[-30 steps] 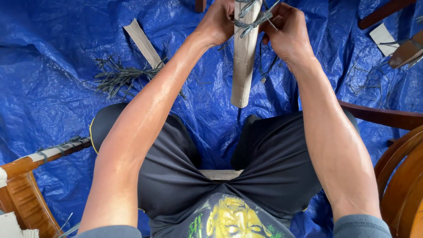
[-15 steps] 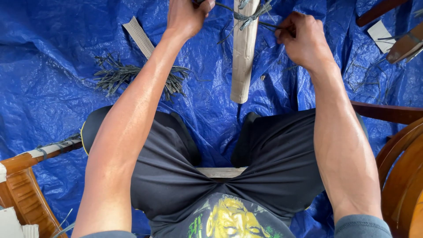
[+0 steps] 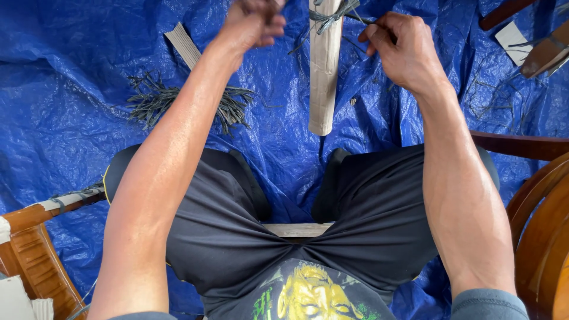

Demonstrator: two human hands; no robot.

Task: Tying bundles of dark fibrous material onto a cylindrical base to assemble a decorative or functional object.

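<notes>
Binding step in hand, by appearance: pale wooden slat (image 3: 325, 71), upper centre of the frame, standing lengthwise over the blue tarpaulin (image 3: 71, 106), with grey fibre strands (image 3: 329, 16) wrapped and knotted around its upper end. Right hand (image 3: 406, 50), just right of the slat, pinches one strand end drawn taut from the knot. Left hand (image 3: 253, 22), upper centre-left, clenched around another strand end, partly cut off by the frame edge. Next move likely calls for even, opposed tension on both ends. Bundle of loose strands (image 3: 178, 104) lies left of centre on the tarpaulin; second slat (image 3: 184, 44) beside it; wooden chair arms at both lower sides.
</notes>
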